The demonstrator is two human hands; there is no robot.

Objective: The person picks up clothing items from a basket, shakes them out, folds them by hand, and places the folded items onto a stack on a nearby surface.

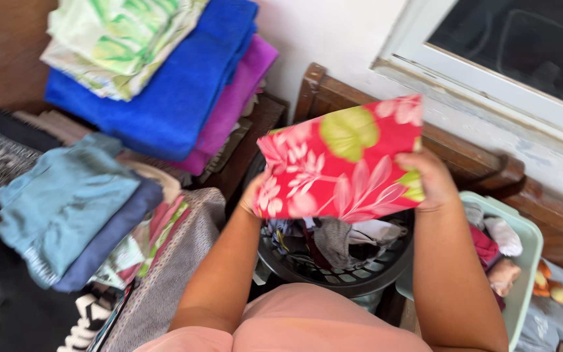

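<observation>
Several folded piles (144,91) already sit at nine to eleven o'clock; both hands, left hand (253,195) and right hand (428,179), grip a folded red floral cloth (340,166) at centre. Unfolded clothes remain in the black basket (346,277) at six o'clock and the green tub (529,261) at four; sorting looks partly done.

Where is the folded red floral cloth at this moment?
In the head view the red floral cloth is centre frame, held up between the left hand and the right hand, directly above the dark laundry basket.
</observation>
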